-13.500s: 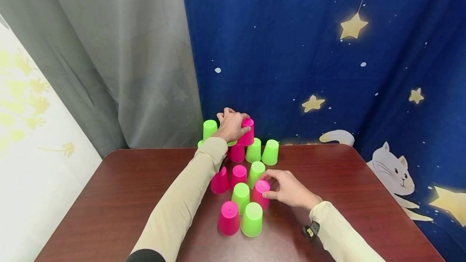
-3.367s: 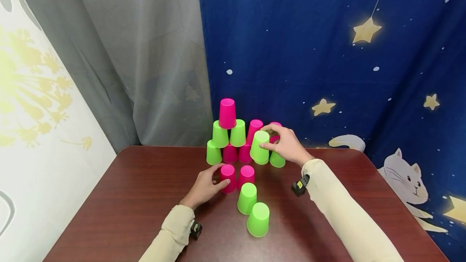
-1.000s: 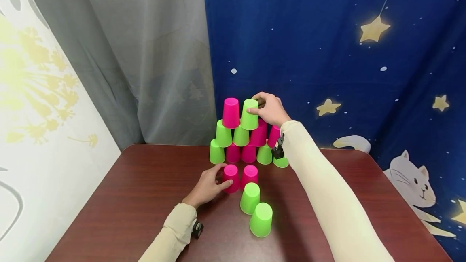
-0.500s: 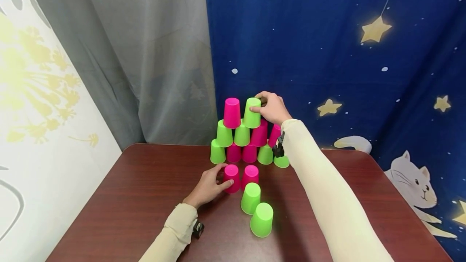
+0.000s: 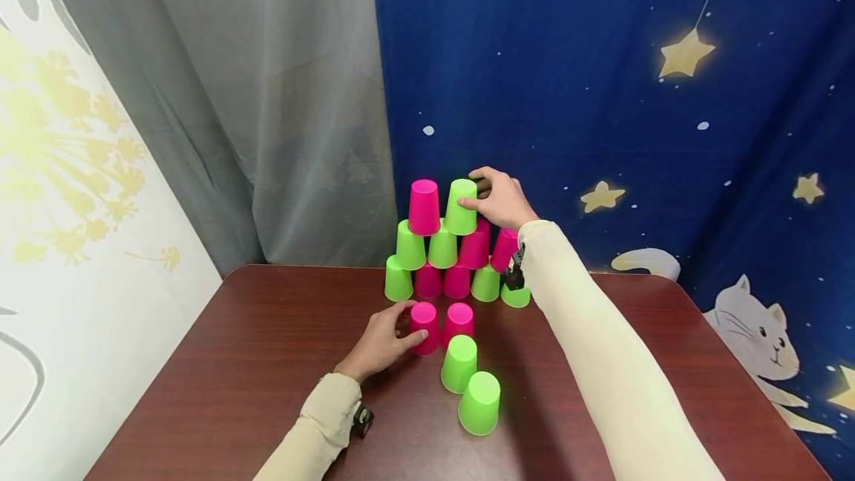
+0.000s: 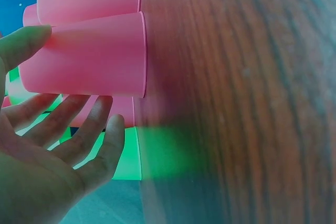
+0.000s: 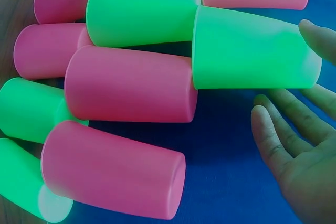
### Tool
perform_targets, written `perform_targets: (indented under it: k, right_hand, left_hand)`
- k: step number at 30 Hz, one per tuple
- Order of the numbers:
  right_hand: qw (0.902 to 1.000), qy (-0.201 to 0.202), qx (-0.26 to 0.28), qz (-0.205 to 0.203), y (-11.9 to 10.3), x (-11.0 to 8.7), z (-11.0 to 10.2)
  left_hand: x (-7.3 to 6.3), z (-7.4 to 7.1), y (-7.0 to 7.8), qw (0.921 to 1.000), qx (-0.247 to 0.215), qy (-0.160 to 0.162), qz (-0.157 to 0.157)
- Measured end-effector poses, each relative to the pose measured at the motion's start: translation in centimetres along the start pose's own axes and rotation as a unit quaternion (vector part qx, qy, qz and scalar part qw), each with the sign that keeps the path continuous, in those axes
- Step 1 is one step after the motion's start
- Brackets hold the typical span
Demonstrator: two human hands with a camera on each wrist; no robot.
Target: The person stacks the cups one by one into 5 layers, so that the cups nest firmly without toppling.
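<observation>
My right hand (image 5: 502,199) pinches an upside-down green cup (image 5: 461,206) between thumb and fingers on the third tier of a cup stack. That cup's rim bridges a green cup (image 5: 443,245) and a pink cup (image 7: 131,85) in the second tier. Left of it stands another third-tier pink cup (image 5: 424,208). Nearer me, my left hand (image 5: 379,340) holds an upside-down pink cup (image 6: 86,56) on the table, thumb on one side and fingers along the other. A second pink cup (image 5: 459,324) stands just right of it.
Two loose green cups, one nearer (image 5: 479,403) and one farther (image 5: 459,364), stand at front center. The bottom tier, with a green cup (image 5: 398,279) at its left end, runs along the table's (image 5: 280,362) back edge. Behind hangs a blue curtain (image 5: 568,95).
Since 3.4 seconds ago, my right hand has raised the green cup from before the second tier onto the third. Lately it shifted slightly right and settled. My left hand has stayed at its pink cup.
</observation>
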State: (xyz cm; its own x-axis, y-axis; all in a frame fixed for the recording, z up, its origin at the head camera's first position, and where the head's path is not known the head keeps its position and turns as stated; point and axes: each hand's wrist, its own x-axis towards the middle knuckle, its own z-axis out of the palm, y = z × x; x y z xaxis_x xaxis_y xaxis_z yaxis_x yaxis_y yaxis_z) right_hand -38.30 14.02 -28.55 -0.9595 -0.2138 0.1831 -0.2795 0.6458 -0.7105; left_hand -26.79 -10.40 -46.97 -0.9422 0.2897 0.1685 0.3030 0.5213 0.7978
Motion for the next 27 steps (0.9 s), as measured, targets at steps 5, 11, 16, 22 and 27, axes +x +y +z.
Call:
perform_targets:
  k: [5, 11, 16, 22, 27]
  right_hand:
    - [1.0000, 0.003, 0.003, -0.005, 0.4, -0.5, -0.7]
    - [0.9999, 0.016, 0.005, -0.005, 1.1, -1.4, -1.5]
    - [0.9997, 0.023, 0.004, -0.009, 2.1, -2.4, -2.0]
    - [0.9997, 0.022, 0.000, -0.015, 3.5, -4.0, -2.6]
    - [0.9994, 0.024, 0.005, -0.024, 4.7, -5.5, -2.6]
  left_hand:
    - [0.1, -0.3, 0.2, 1.0000, 0.000, 0.002, -0.002]
    - [0.3, -1.0, 0.5, 0.9999, -0.008, 0.008, -0.001]
    - [0.7, -1.5, 0.7, 0.9992, 0.021, 0.020, 0.029]
    - [0.8, -2.2, 1.4, 0.9986, 0.035, 0.016, 0.037]
    - [1.1, -2.6, 2.1, 0.9980, 0.031, 0.018, 0.053]
